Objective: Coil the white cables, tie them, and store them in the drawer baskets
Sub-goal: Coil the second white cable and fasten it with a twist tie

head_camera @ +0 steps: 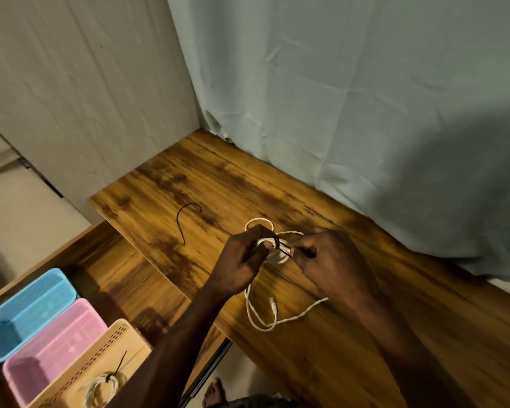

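Left grip [246, 258], right grip [330, 260] pinching cable [273, 247].

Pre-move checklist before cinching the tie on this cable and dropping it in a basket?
1. Left hand has a grip on the coiled white cable: ok.
2. Right hand holds the tail of the black zip tie: ok.
3. Tie wrapped around the coil: ok; locked: cannot tell.
4. Whole cable coiled: not ok, a loose white length trails on the wooden tabletop.
5. Spare black tie on the tabletop: ok.
6. Basket free: ok, the blue plastic basket and pink plastic basket look empty; the beige basket already holds a tied cable.
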